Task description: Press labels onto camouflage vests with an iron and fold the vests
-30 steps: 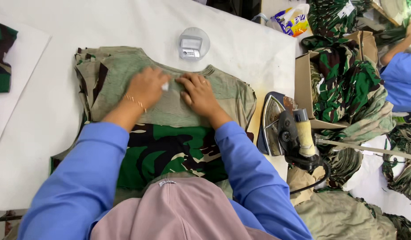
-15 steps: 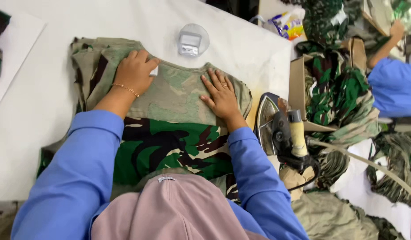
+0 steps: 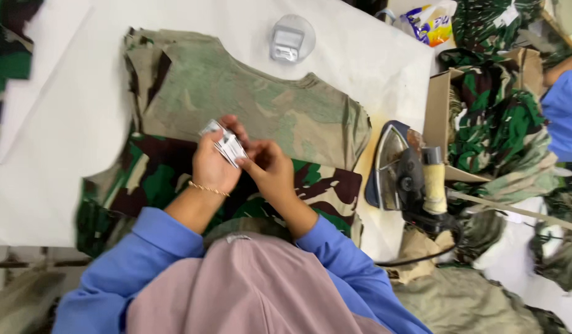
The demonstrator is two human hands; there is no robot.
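Fingers (image 3: pixel 239 133) of both hands partly covering blurred white tags (image 3: pixel 227 145), details unreadable.

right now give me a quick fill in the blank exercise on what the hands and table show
1. Both hands, the left hand and the right hand, hold a small stack of white ____ above the garment.
2. The camouflage shirt lies flat on a ____ table.
3. To the right of the shirt, the iron rests tipped on its ____.

Missing words: labels; white; side
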